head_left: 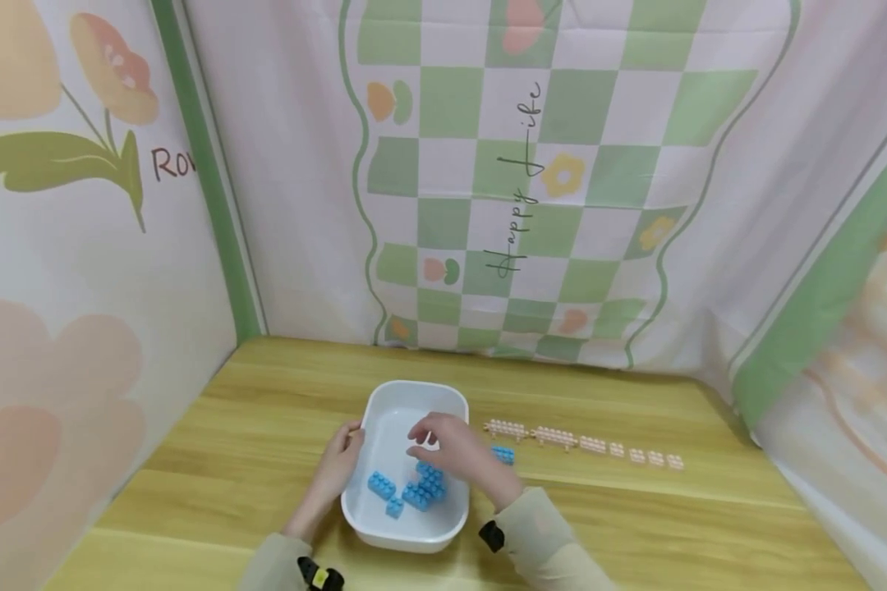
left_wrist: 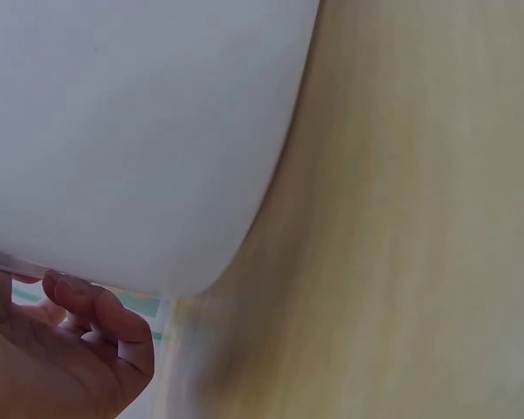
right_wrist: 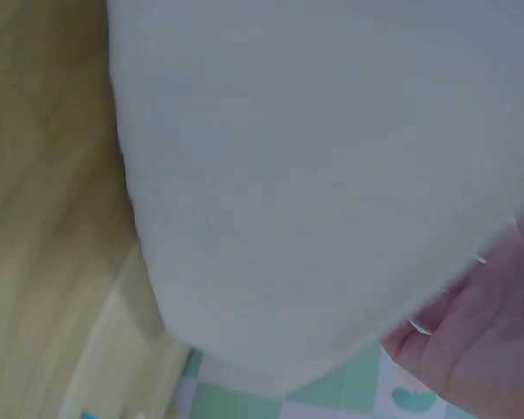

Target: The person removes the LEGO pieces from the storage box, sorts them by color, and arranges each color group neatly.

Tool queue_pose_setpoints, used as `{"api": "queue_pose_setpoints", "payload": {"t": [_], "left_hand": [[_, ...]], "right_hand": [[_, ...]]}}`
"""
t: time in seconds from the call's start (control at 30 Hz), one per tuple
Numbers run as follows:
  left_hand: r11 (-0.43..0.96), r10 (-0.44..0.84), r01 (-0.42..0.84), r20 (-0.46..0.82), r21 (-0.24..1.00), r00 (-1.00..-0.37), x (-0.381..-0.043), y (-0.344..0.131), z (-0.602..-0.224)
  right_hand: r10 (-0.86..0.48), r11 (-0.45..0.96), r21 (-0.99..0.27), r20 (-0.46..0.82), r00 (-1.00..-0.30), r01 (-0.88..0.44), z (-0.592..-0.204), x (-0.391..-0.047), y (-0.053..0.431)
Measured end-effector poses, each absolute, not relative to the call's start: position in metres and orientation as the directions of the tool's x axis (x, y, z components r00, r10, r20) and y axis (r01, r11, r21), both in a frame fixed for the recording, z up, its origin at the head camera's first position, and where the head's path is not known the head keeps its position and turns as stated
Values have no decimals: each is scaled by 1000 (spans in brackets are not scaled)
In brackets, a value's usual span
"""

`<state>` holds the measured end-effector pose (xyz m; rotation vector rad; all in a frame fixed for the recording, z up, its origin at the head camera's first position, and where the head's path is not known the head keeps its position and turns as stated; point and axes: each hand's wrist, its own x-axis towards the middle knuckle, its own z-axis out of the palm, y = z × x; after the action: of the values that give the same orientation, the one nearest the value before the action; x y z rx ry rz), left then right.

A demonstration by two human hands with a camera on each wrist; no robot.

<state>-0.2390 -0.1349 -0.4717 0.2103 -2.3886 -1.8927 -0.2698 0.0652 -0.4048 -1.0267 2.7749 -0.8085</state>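
A white plastic tub [head_left: 406, 538] stands on the table with several blue building blocks [head_left: 416, 495] lying loose towards its near end. At the tub's left side, my left hand [head_left: 340, 456] grips the rim; the left wrist view shows its curled fingers [left_wrist: 127, 336] at the edge. My right hand [head_left: 449, 445] is over the tub's right half, fingers bent and thumb apart, with nothing seen between them. The right wrist view shows part of this hand [right_wrist: 489, 336] beyond the tub's outer wall, its fingertips hidden.
Several pale pink building blocks [head_left: 554, 437] form a row on the wooden table [head_left: 636, 525], right of the tub. Another blue block [head_left: 503, 454] lies beside my right forearm, partly hidden. A checked curtain [head_left: 517, 246] hangs behind the table.
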Motion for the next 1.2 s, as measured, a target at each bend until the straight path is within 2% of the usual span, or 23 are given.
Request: {"api": "queue_pose_setpoints", "payload": {"t": [0.5,0.73,1.2], "left_hand": [[220,-151,-37,-4,975,-989,-237,-136,-470],[220,-151,-32,2,975,-988,-237,-136,-471],[207,-152,-24,8,978,-988,-237,-135,-471]], "right_hand": [[-655,653,-471,40,-754,-593,-425,-258,35],[-662,641,-494,33,-749,-588,-430,-254,29],[-659,671,-454,-4,-752,-586,-436,-253,25]]}}
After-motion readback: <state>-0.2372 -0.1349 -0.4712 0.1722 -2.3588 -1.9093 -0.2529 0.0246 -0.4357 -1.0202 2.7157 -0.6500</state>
